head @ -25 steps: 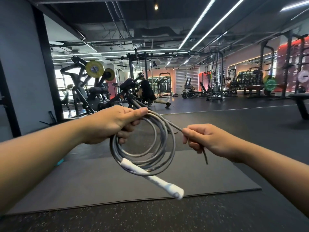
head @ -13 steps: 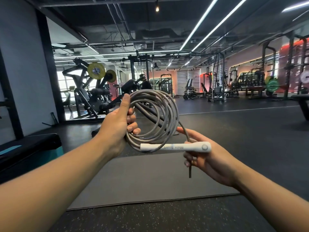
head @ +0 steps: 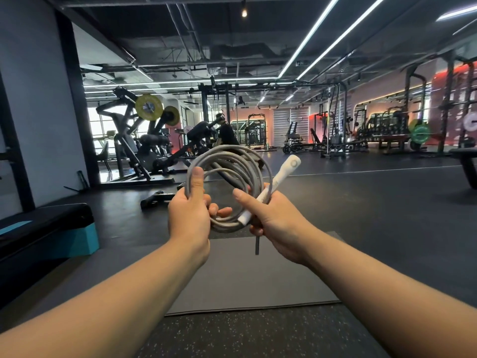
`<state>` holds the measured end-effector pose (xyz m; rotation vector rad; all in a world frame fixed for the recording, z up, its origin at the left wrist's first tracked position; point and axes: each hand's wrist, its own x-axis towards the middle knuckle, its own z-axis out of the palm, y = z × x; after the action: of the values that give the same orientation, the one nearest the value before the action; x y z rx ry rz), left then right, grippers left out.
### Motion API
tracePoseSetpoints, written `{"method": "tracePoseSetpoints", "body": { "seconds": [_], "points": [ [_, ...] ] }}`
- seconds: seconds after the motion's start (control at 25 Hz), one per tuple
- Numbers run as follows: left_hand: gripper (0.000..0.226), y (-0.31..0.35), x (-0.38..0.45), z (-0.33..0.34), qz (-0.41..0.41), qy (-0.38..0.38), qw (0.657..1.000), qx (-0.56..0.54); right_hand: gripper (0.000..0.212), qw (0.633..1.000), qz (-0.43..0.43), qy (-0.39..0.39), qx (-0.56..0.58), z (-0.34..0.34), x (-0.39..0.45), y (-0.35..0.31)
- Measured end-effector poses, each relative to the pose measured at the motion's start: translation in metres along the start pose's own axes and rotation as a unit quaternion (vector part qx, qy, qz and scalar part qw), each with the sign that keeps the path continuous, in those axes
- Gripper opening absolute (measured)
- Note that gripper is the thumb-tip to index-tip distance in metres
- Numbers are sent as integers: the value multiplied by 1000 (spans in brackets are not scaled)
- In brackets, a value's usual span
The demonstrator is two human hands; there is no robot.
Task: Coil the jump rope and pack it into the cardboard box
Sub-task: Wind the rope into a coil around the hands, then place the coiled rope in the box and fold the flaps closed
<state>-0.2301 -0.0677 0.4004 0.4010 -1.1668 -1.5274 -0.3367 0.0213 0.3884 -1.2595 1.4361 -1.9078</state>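
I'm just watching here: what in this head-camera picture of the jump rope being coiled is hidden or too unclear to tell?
- Cardboard box: nowhere in the head view, so its place and state are unknown.
- Second handle: only one white handle shows; the other may be behind the left hand or the coiled rope.
- Handle lettering: too blurred to read.
- Right hand: its fingers curl behind the coil, so the grip there is hidden.
- Distant person: small, partly hidden behind a machine.
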Motion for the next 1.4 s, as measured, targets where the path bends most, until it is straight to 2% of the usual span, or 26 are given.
{"method": "tracePoseSetpoints", "body": {
  "seconds": [0.08,0.2,0.24,0.32,0.4,0.48,0.52,0.72,0.8,0.92,1.0,1.08,1.16,1.32,1.4],
  "points": [
    [42,-9,-3,-8,7,-28,997,71,27,998,14,45,-28,4,1,4],
    [17,-15,-5,-28,16,-50,976,209,32,993,29,67,-89,5,-1,7],
    [14,-16,-5,-37,38,-47,965,255,32,993,34,60,-99,8,-2,9],
    [26,-14,-6,-56,90,-17,937,336,34,994,39,33,-96,14,-4,15],
    [32,-11,-10,-69,115,10,925,361,37,996,54,-6,-72,24,-4,20],
    [14,-12,-12,-81,111,20,916,386,38,995,69,-43,-48,38,-1,27],
    [5,-13,-12,-86,97,25,914,394,36,995,73,-52,-40,44,2,31],
    [13,3,-2,-138,-1,77,938,337,25,992,90,-91,-9,98,22,48],
    [13,27,-3,-167,-38,126,954,270,22,986,112,-124,4,137,25,43],
    [7,83,-14,-210,-81,226,947,215,11,971,155,-184,4,212,23,23],
    [5,139,-24,-236,-99,304,928,191,4,957,176,-230,10,270,18,-6],
    [9,203,-38,-259,-105,381,899,190,18,943,190,-272,10,328,11,-46],
    [12,261,-54,-275,-110,451,862,204,29,926,213,-312,1,376,0,-83],
    [8,344,-91,-298,-146,571,780,210,19,878,300,-371,25,447,-36,-134],
    [10,364,-109,-315,-173,614,737,225,27,859,338,-382,35,472,-57,-147]
  ]
}}
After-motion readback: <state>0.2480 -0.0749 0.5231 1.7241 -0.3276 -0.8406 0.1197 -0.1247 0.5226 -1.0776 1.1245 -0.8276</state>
